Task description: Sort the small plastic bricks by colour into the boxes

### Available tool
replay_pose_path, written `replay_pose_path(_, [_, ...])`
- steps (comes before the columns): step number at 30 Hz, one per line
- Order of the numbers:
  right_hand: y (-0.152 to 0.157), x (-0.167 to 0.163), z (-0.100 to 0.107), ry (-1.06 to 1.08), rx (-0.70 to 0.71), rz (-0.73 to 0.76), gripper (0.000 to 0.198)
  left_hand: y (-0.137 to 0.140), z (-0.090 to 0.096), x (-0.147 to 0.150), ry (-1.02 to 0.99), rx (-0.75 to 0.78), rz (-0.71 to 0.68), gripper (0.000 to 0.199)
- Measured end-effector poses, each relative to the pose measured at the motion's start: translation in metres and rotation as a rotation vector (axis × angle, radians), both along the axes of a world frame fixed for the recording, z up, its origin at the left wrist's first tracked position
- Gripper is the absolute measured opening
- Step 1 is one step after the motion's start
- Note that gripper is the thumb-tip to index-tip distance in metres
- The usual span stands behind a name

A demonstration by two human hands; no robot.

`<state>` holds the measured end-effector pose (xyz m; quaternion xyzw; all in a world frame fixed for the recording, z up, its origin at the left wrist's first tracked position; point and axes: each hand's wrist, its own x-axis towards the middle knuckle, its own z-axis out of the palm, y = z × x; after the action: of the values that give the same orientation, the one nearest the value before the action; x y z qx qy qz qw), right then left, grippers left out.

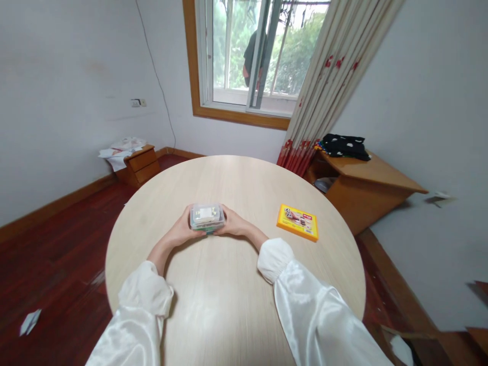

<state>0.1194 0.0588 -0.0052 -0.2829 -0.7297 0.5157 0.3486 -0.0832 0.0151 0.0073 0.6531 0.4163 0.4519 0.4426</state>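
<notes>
A small clear plastic box (207,215) with a lid and a pale label sits left of the middle of the round table (229,284). Something green shows through its lower part. My left hand (182,225) is wrapped round its left side, and my right hand (233,222) grips the right side. Some fingers of both hands are hidden behind the box. Whether the box rests on the table or is slightly lifted, I cannot tell. To the right of my right hand lies a flat yellow box (297,222) with printed pictures.
A small wooden cabinet (139,165) with papers stands by the left wall. On the right, dark folded cloth (346,146) lies on a wooden desk (375,173). A long curtain (324,76) hangs beside the window (236,51). A pale object (30,322) lies on the floor.
</notes>
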Motion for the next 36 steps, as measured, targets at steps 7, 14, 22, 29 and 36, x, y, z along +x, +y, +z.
replay_pose_path(7, [-0.019, 0.04, 0.02, 0.032, -0.006, -0.131, 0.078, 0.004, -0.003, -0.001, 0.033, -0.062, 0.001, 0.104])
replay_pose_path(14, [-0.035, 0.139, 0.047, -0.072, 0.051, -0.436, 0.063, 0.005, -0.008, -0.003, 0.048, -0.055, 0.01, 0.096])
replay_pose_path(22, [-0.052, 0.238, 0.04, -0.047, -0.063, -0.677, 0.065, 0.006, -0.01, -0.002, 0.047, -0.054, 0.021, 0.095])
replay_pose_path(29, [-0.05, 0.253, 0.02, 0.018, -0.108, -0.648, 0.069, 0.006, -0.01, 0.0, 0.008, -0.06, 0.033, 0.092])
replay_pose_path(36, [-0.053, 0.262, 0.013, -0.009, -0.067, -0.621, 0.086, 0.005, -0.009, 0.001, 0.023, -0.064, 0.04, 0.092])
